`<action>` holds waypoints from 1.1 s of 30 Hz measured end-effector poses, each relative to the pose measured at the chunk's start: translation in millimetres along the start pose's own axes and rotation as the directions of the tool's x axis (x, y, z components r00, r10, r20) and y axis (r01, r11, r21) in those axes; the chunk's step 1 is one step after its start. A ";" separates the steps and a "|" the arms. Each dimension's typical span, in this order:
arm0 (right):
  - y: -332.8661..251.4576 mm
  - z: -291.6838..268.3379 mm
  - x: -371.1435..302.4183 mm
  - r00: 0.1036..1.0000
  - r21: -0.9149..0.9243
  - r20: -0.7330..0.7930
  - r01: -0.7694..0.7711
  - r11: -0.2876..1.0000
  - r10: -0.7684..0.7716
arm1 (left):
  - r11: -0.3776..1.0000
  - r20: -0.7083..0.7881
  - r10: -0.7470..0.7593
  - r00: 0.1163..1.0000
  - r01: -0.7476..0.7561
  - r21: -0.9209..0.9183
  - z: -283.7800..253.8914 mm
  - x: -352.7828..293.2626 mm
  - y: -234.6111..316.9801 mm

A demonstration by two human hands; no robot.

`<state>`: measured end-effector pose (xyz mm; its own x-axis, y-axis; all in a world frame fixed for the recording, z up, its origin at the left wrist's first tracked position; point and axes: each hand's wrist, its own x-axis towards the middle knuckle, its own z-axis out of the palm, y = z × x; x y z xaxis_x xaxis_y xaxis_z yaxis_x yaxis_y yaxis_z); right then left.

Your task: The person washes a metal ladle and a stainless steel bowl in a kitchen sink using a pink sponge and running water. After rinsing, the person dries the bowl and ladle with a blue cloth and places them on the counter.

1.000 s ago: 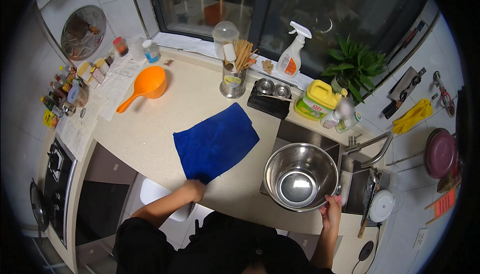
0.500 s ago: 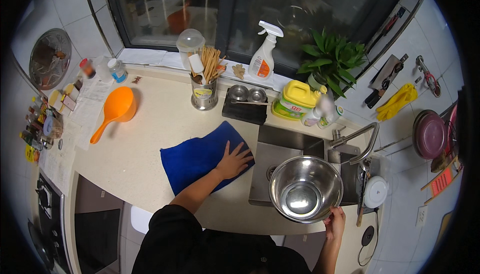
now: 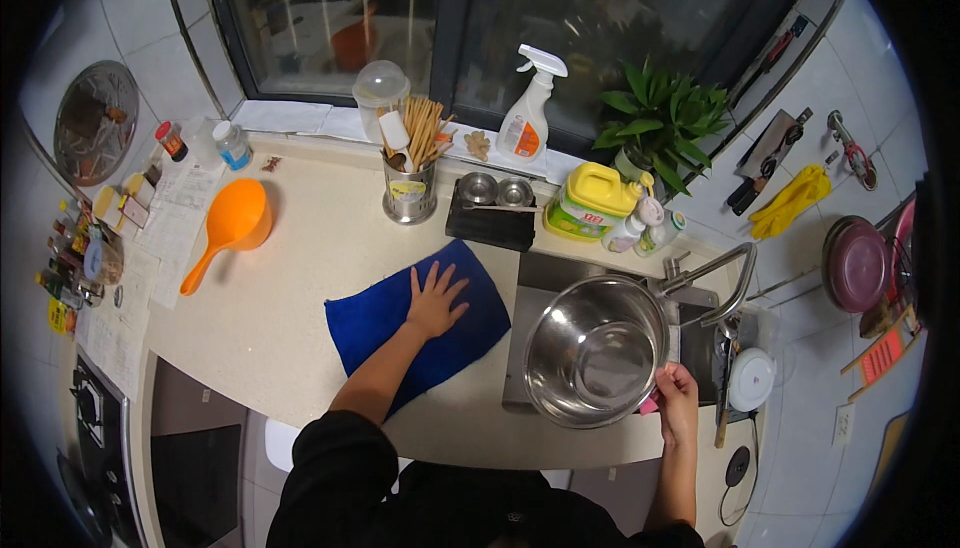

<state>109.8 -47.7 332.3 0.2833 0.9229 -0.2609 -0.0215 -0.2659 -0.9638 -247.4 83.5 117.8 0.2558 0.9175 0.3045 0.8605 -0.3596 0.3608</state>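
Observation:
A dark blue cloth lies spread on the counter to the left of the sink. My left hand rests flat on it, fingers spread apart. Over the sink hangs a shiny stainless-steel bowl, tilted, its inside facing up. My right hand grips the bowl by its near right rim, with the fingers bent around the edge. A small pink patch shows beside those fingers; I cannot tell what it is. The bowl covers much of the sink basin.
The faucet stands right beyond the bowl. Behind the sink are a yellow detergent jug, smaller bottles and a plant. A black tray and a steel chopstick holder stand behind the cloth. An orange ladle lies at left.
The bowl has shifted left and slightly away from me and tilted more, my right hand moving with it. My left hand has slid left and a little farther away on the cloth.

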 end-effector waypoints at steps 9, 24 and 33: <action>-4.9 3.9 -12.5 0.998 -0.120 -0.025 0.048 0.992 -0.051 | 0.992 0.191 -0.082 0.978 0.099 -0.080 17.6 -11.8 95.1; -54.2 135.6 11.4 0.588 -0.412 0.696 0.797 0.441 -0.413 | 0.900 -0.133 -0.408 0.903 0.372 -0.229 -91.1 -93.3 -46.0; 24.9 234.1 7.7 -0.010 -0.032 0.968 0.986 -0.163 -0.250 | -0.628 0.536 -0.442 0.719 0.178 -0.757 -154.3 -103.8 -30.2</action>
<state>-113.1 18.1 293.3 -0.9256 0.3273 0.1902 0.3138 0.9444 -0.0979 -367.9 -27.1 211.3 0.0401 0.9099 -0.4128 -0.8287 0.2611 0.4951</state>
